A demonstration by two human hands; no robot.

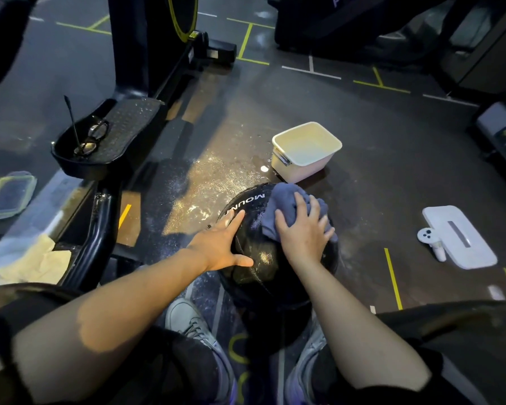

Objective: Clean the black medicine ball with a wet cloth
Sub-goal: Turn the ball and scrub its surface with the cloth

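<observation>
The black medicine ball (263,258) with white lettering rests on the dark gym floor between my feet. My left hand (219,244) lies flat against the ball's left side, fingers spread, holding nothing. My right hand (304,229) presses a crumpled blue-grey cloth (281,206) onto the ball's upper right, fingers splayed over the cloth. The far edge of the cloth hangs over the ball's top.
A cream plastic tub (306,150) stands just beyond the ball. A white flat device (459,241) lies on the floor to the right. At left are an exercise machine pedal with glasses (92,135), a lidded container (8,197) and a yellow cloth (38,261). The floor by the ball looks wet.
</observation>
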